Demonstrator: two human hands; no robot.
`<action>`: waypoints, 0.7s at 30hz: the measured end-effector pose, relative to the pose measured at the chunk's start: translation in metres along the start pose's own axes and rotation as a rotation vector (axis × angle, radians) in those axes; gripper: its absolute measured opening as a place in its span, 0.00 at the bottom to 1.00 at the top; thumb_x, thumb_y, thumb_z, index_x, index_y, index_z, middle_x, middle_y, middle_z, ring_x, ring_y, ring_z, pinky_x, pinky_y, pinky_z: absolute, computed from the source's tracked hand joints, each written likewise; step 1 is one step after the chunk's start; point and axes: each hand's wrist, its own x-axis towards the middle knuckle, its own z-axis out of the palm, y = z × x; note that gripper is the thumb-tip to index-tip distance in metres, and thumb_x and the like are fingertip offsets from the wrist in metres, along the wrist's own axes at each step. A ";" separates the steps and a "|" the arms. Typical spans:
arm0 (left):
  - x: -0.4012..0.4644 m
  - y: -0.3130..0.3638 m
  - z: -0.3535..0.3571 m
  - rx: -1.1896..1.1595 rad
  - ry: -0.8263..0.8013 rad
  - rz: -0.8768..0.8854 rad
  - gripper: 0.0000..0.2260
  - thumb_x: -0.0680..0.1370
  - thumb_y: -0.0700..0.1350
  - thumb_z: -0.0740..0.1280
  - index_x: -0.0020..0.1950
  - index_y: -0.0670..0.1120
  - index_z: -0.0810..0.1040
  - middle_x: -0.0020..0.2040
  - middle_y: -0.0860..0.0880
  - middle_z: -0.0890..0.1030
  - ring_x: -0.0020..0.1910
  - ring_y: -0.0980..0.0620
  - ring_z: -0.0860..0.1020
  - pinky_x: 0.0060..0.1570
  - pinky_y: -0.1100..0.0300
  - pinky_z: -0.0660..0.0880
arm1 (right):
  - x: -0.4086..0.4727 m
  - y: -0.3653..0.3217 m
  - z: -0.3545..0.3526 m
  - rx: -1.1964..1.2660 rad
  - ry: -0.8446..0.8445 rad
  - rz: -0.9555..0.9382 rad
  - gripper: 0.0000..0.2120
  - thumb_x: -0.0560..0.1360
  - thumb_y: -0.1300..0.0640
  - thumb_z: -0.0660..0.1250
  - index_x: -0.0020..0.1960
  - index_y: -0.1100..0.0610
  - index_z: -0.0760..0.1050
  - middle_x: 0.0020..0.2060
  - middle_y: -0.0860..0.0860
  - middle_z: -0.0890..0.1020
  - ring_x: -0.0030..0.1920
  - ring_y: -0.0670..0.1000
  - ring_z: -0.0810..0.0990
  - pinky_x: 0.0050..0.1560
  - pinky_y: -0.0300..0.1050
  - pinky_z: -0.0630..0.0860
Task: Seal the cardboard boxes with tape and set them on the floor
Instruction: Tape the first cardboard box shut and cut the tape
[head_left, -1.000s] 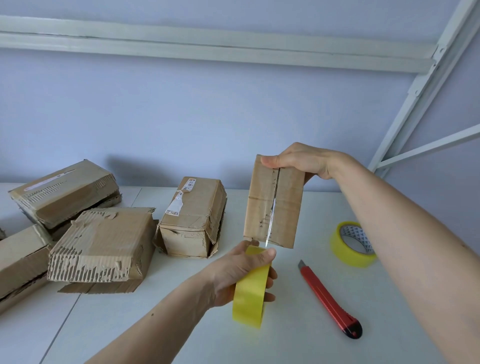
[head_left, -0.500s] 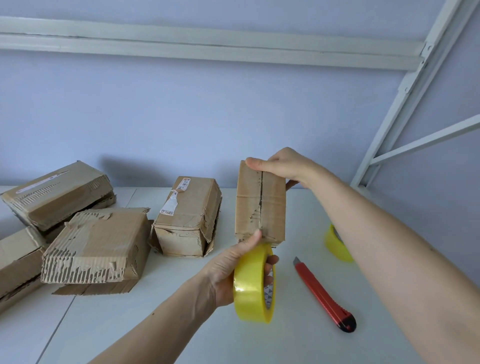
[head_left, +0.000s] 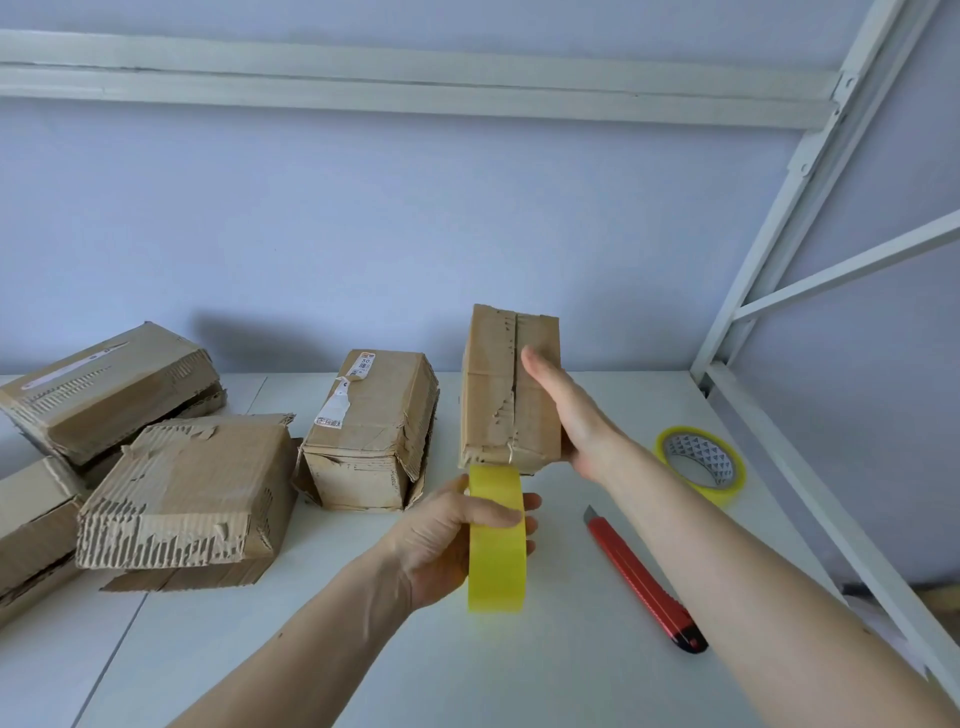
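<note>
A small cardboard box (head_left: 493, 384) stands tilted up at the middle of the white table, its seam with clear tape facing me. My right hand (head_left: 563, 410) lies flat on the box's right side, fingers straight, thumb along the seam. My left hand (head_left: 452, 540) grips a yellow tape roll (head_left: 496, 540) on edge just below the box's near edge, where a thin strip of tape seems to run up onto the box.
Several worn cardboard boxes lie at left: one (head_left: 371, 431) beside the held box, a torn one (head_left: 182, 493), another (head_left: 104, 387) behind. A red utility knife (head_left: 641, 574) and a second yellow tape roll (head_left: 698, 462) lie at right. A white metal frame (head_left: 779, 249) borders the table's right side.
My right hand left the box's top edge and now lies flat on its right side. The left hand brought the roll from well below the box up to its near edge.
</note>
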 end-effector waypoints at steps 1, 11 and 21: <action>-0.002 0.000 0.001 0.038 0.002 0.014 0.33 0.65 0.37 0.75 0.70 0.41 0.72 0.57 0.39 0.84 0.46 0.45 0.85 0.49 0.50 0.82 | 0.000 -0.005 -0.001 0.003 0.015 0.021 0.44 0.56 0.20 0.69 0.65 0.44 0.77 0.56 0.49 0.85 0.56 0.56 0.84 0.59 0.63 0.78; -0.013 0.002 0.002 0.139 0.005 0.050 0.32 0.74 0.46 0.77 0.74 0.48 0.67 0.56 0.37 0.84 0.46 0.47 0.84 0.55 0.45 0.80 | 0.004 -0.043 -0.001 0.107 0.079 0.252 0.35 0.66 0.26 0.68 0.61 0.51 0.78 0.53 0.58 0.85 0.54 0.63 0.83 0.58 0.75 0.72; -0.008 0.001 0.000 0.205 0.072 0.059 0.26 0.76 0.48 0.73 0.71 0.54 0.68 0.49 0.35 0.84 0.38 0.43 0.80 0.45 0.47 0.78 | -0.002 -0.065 -0.003 0.110 0.037 0.335 0.41 0.64 0.23 0.68 0.62 0.54 0.78 0.56 0.61 0.83 0.57 0.67 0.81 0.58 0.78 0.70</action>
